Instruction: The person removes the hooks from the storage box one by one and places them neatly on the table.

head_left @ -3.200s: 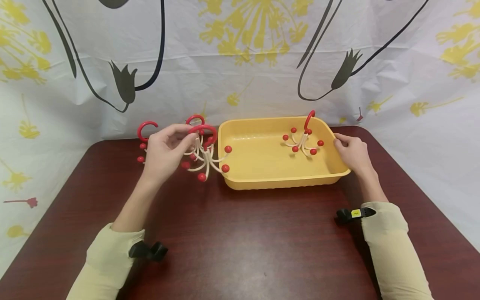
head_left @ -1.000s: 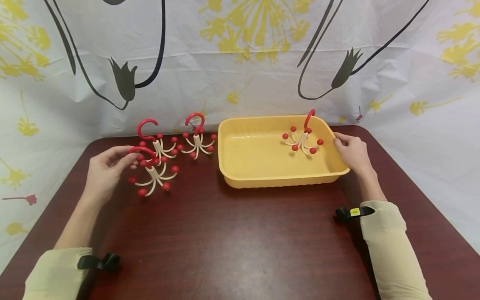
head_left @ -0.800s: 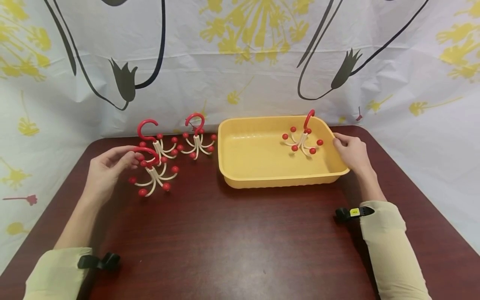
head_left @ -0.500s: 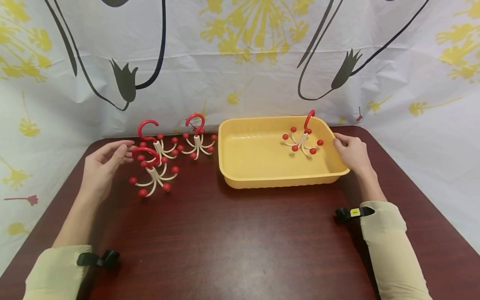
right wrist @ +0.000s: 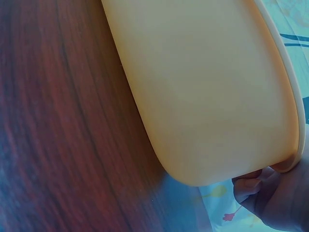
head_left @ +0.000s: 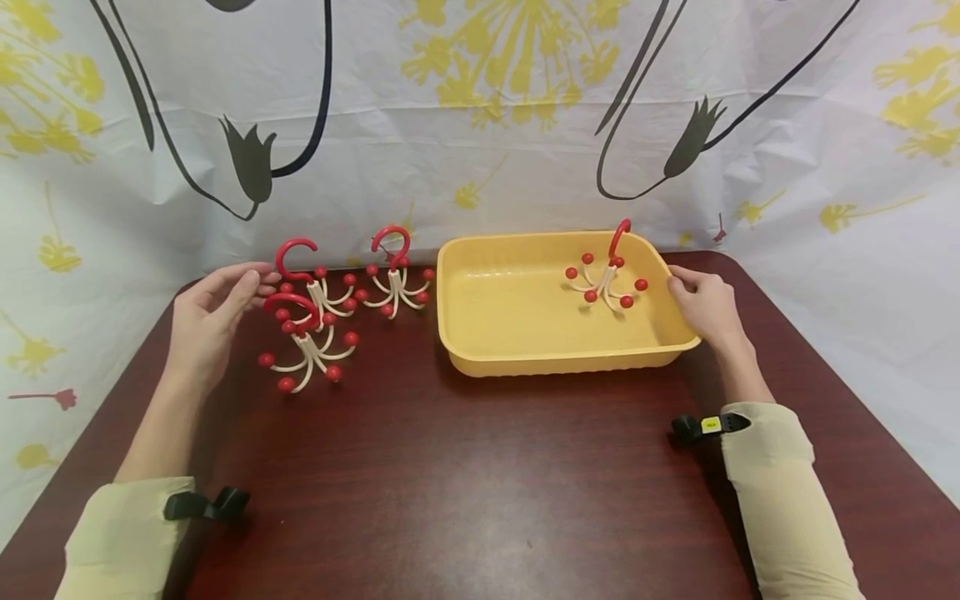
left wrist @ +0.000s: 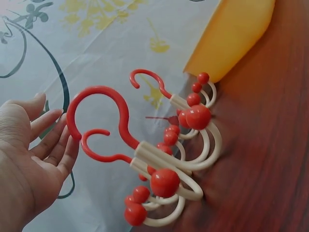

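Note:
My left hand (head_left: pixel 206 321) is at the far left with fingers loosely extended, holding nothing. Its fingertips are close to the red hook of the back-left hanger (head_left: pixel 312 296). In front of that stands another hanger (head_left: pixel 306 350), and a third hanger (head_left: pixel 394 287) is to the right; all have a red hook and cream curved prongs with red ball tips. In the left wrist view the palm (left wrist: pixel 34 179) faces the hooks. My right hand (head_left: pixel 708 304) grips the right rim of a yellow tray (head_left: pixel 517 367), thumb over the edge. A fourth, similar hanger (head_left: pixel 606 283) stands inside the tray.
Everything rests on a dark red-brown table (head_left: pixel 480 483). A white sheet (head_left: pixel 525 167) printed with flowers hangs directly behind its back edge. Black straps with small devices (head_left: pixel 206 504) sit at both sleeve cuffs.
The left hand carried a hanger leftward from beside the tray, set it down at front left, and let go. It then moved back toward the hanger behind. The right hand stayed on the tray.

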The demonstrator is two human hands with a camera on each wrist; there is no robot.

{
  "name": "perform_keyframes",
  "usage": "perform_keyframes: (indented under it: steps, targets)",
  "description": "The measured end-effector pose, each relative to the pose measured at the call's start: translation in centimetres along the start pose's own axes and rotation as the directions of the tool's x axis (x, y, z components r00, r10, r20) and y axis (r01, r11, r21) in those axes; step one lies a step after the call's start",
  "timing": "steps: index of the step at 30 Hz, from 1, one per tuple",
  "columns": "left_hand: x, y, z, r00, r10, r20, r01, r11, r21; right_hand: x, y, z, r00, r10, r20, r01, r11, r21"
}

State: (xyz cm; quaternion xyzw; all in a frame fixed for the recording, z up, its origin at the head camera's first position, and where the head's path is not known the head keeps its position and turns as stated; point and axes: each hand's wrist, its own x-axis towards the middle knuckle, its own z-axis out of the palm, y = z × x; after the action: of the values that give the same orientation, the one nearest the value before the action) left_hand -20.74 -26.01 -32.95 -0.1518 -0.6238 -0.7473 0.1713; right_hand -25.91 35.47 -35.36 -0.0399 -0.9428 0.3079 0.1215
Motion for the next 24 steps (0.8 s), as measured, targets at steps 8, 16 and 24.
perform_keyframes:
  steps: [8, 16, 24]
  targets:
    - [0.8, 0.5, 1.3, 0.999, 0.046, -0.029, -0.047, 0.998, -0.032, 0.1, 0.1, 0.1, 1.000, 0.002, 0.004, -0.002, 1.000, -0.006]
    - [1.2, 1.1, 2.6, 0.995, 0.085, -0.050, -0.085, 0.996, 0.021, 0.1, 0.2, 0.1, 1.000, 0.003, 0.011, -0.003, 1.000, 0.001]
    - [1.4, 1.6, 4.1, 0.993, 0.120, -0.020, -0.119, 0.993, 0.022, 0.1, 0.2, -0.1, 0.999, 0.009, 0.031, -0.009, 1.000, 0.006]
